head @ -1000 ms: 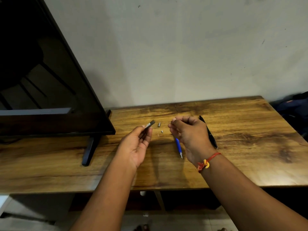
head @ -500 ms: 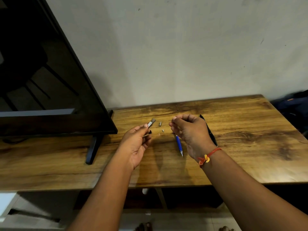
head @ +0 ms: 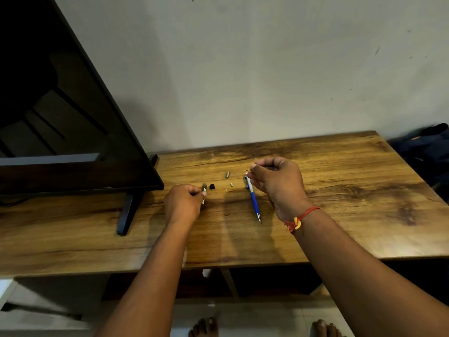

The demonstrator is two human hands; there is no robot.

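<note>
Grey-white tile floor (head: 255, 312) is showing nearest, w/ 2 bare feet (head: 206, 328) being cut off by the bottom edge. Wood-grain worktop (head: 352, 227) is running across the view, its front edge twd the person; the space under it is sitting in shadow, hard to read.

2 forearms are reaching over the worktop. Left hand (head: 184, 203) is curling round 1 grey barrel piece (head: 204, 189), gripping it low over the wood, left of centre; most of the piece is hiding inside the fingers. Right hand (head: 279, 183), w/ 1 red thread band (head: 297, 220) on the wrist, is hovering w/ fingers curled, thumb & forefinger pinching 1 thin bit (head: 247, 173), too small to identify.

Btwn the hands are lying 3 loose parts: 1 black piece (head: 212, 186) just beside the left hand, 1 silver sleeve (head: 227, 175) further back, 1 tiny silver bit (head: 231, 184) near it. 1 blue pen (head: 254, 203) is lying tip twd the person, its top end just under the right hand's fingertips; touching or not, can't tell.

Further back at left, 1 dark TV (head: 73, 142) is standing on a black foot (head: 127, 212), the screen running out of frame. At far right, 1 dark bag (head: 422, 152) is being cropped by the edge. Plain grey wall (head: 267, 69) is closing off the back.
</note>
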